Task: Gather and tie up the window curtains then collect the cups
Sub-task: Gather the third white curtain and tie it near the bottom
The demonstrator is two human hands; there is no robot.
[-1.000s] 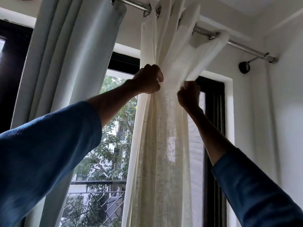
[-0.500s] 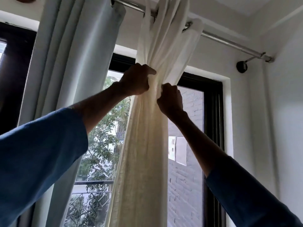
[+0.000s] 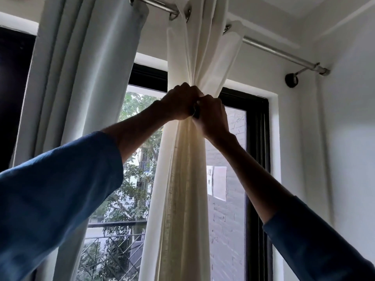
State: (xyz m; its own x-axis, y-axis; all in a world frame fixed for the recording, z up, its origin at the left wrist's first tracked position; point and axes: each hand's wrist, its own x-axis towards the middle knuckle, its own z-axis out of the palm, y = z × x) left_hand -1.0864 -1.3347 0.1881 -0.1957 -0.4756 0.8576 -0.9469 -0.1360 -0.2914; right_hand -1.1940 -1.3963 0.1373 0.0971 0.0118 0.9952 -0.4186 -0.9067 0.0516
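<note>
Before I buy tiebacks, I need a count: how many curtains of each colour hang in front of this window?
Cream curtain: 1
Pale grey-blue curtain: 1
Total: 2

I can read no text, label or number anywhere in my view. The pale paper sheets [image 3: 219, 183] stuck on the brick wall [image 3: 225, 230] outside show a few dark marks, too small for me to make out.
</note>
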